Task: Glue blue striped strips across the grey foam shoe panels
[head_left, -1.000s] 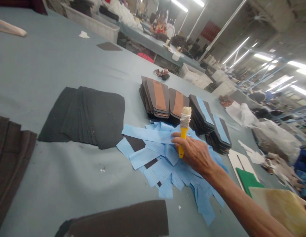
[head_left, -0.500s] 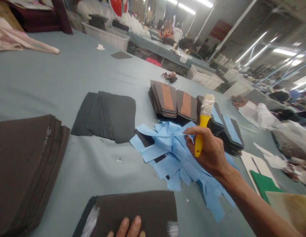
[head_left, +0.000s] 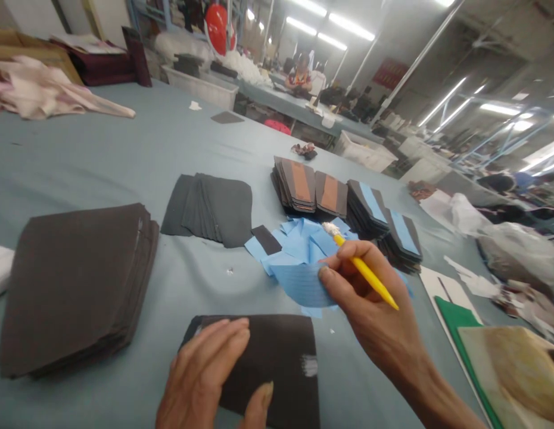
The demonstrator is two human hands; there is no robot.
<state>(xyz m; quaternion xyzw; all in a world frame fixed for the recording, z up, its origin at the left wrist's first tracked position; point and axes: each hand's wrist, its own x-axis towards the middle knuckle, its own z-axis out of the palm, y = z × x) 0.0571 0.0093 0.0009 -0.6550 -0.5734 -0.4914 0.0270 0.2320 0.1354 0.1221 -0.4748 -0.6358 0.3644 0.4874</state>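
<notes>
My right hand (head_left: 375, 292) pinches a blue strip (head_left: 304, 285) between thumb and finger, with a yellow-handled brush (head_left: 366, 268) lodged across the same hand. White paste coats the bristles. Below, a dark brown panel (head_left: 277, 369) lies on the table with a white smear near its right edge. Over the panel's left side is my left hand (head_left: 214, 369), fingers stretched and thumb apart, covering part of it. A heap of blue strips (head_left: 299, 238) lies behind my right hand, a small black piece (head_left: 266, 239) on its left side.
At left stands a stack of dark brown panels (head_left: 75, 286); farther back are fanned grey panels (head_left: 214, 205). Piles with brown strips (head_left: 300, 182) and piles with blue strips (head_left: 373, 202) stand behind the heap. A green sheet (head_left: 456, 316) lies right. A person (head_left: 299, 74) sits far off.
My right hand has drawn a blue strip off the heap toward the panel, and the brush has tilted. My left hand has come farther into view over the panel.
</notes>
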